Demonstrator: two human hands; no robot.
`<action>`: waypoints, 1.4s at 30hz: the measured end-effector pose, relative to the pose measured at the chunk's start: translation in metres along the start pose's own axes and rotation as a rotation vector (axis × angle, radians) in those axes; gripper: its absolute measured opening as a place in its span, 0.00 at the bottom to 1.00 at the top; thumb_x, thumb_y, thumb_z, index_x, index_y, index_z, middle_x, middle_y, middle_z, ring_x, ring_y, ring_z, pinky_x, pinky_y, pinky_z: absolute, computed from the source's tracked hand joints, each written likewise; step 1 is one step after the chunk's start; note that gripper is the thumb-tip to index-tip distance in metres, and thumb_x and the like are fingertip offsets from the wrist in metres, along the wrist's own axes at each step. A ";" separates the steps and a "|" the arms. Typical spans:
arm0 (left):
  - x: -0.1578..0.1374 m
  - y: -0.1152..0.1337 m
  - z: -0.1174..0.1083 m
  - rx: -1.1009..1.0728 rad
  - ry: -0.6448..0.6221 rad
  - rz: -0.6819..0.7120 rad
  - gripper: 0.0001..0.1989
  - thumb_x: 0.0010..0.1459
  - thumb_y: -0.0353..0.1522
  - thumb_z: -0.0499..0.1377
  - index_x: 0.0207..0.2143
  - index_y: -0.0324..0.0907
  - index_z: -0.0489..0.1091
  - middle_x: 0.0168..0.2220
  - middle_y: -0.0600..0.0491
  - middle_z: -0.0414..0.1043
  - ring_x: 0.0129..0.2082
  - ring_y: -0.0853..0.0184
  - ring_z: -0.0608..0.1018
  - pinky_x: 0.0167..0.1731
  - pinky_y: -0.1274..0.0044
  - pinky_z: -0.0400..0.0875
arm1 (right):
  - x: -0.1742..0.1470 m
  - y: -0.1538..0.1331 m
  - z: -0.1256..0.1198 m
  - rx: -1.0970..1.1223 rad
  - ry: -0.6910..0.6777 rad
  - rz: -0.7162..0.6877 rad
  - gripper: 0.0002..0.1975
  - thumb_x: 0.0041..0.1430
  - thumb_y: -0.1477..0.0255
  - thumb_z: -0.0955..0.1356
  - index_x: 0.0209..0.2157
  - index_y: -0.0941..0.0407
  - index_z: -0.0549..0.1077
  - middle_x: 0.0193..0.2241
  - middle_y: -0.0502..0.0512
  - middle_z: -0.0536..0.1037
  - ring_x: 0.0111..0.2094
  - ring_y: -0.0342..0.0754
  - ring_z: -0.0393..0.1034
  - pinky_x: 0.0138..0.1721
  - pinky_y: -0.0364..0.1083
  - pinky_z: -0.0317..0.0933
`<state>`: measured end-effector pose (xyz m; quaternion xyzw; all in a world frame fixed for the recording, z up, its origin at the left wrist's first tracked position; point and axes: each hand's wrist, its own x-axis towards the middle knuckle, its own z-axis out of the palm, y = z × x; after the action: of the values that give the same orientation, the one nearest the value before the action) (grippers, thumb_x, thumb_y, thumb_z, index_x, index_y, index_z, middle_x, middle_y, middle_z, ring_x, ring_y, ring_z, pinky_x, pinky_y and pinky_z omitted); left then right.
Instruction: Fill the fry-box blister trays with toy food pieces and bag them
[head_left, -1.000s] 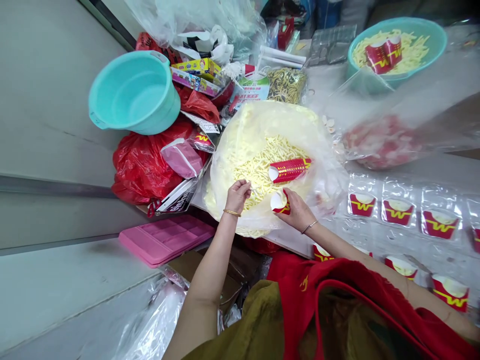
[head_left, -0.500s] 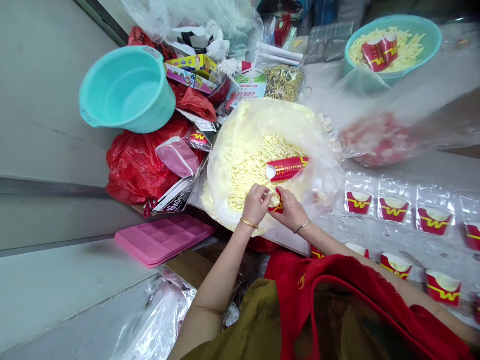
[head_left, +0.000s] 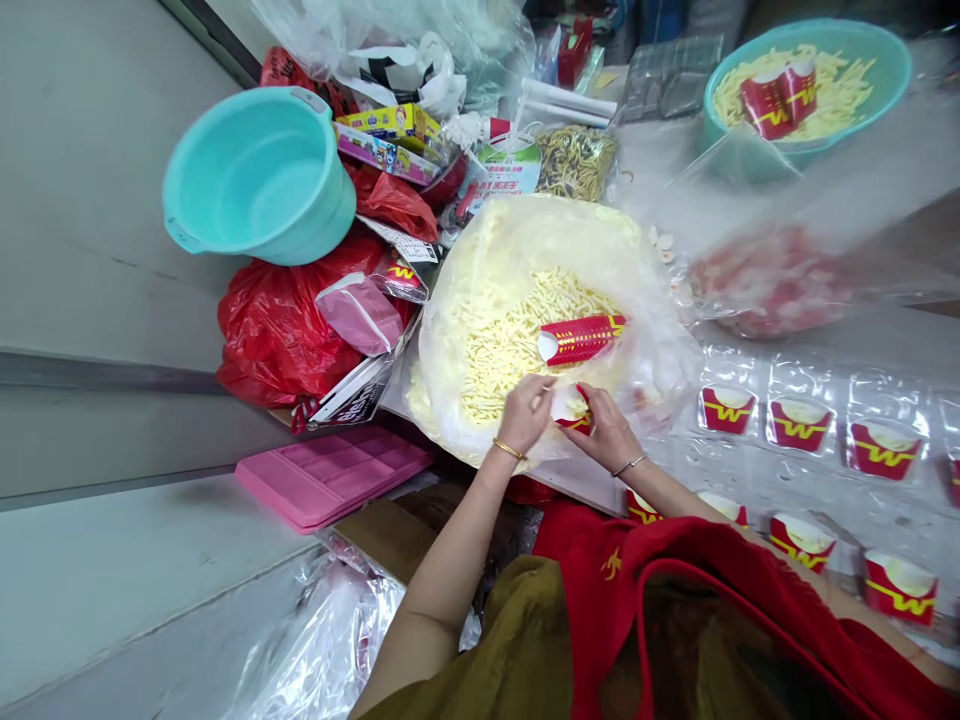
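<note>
Head view: stacked cartons (head_left: 585, 340) overlie pale sticks (head_left: 499, 368); basin (head_left: 319, 215) at left.

The held carton (head_left: 565, 406) is red outside — white within.

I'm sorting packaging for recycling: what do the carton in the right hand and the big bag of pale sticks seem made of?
Carton: probably smooth paperboard, from its curved wall, red outside, white inside; coating unclear. Bag: likely plastic film, milky, from its crinkled, translucent folds.

Right hand (head_left: 609, 432) holds a red carton (head_left: 564, 405), seemingly part-filled; left hand (head_left: 526, 412) just beside it.
</note>
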<state>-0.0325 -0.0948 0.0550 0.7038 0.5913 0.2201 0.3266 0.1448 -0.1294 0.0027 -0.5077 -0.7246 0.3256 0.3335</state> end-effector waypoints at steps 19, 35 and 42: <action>0.007 -0.047 -0.033 -0.589 0.209 -0.483 0.13 0.47 0.37 0.61 0.28 0.41 0.60 0.22 0.60 0.62 0.21 0.74 0.69 0.21 0.83 0.59 | 0.008 -0.009 0.000 0.001 -0.019 0.039 0.35 0.54 0.62 0.70 0.59 0.57 0.55 0.47 0.64 0.66 0.49 0.59 0.63 0.50 0.58 0.63; -0.001 0.005 -0.021 -0.544 0.168 -0.298 0.11 0.49 0.36 0.63 0.28 0.41 0.65 0.26 0.58 0.64 0.24 0.74 0.65 0.27 0.81 0.60 | 0.026 -0.033 0.001 0.034 0.035 -0.001 0.37 0.52 0.65 0.72 0.59 0.56 0.53 0.49 0.64 0.66 0.50 0.60 0.62 0.50 0.59 0.62; -0.018 0.037 -0.022 0.217 0.112 -0.035 0.07 0.60 0.33 0.55 0.29 0.42 0.68 0.29 0.53 0.69 0.32 0.66 0.69 0.35 0.73 0.58 | 0.022 -0.041 0.003 0.048 0.067 -0.013 0.33 0.52 0.69 0.70 0.57 0.57 0.56 0.47 0.63 0.66 0.48 0.59 0.63 0.50 0.58 0.62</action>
<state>-0.0263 -0.1113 0.0979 0.7110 0.6412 0.1882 0.2188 0.1155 -0.1202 0.0380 -0.5055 -0.7083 0.3235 0.3716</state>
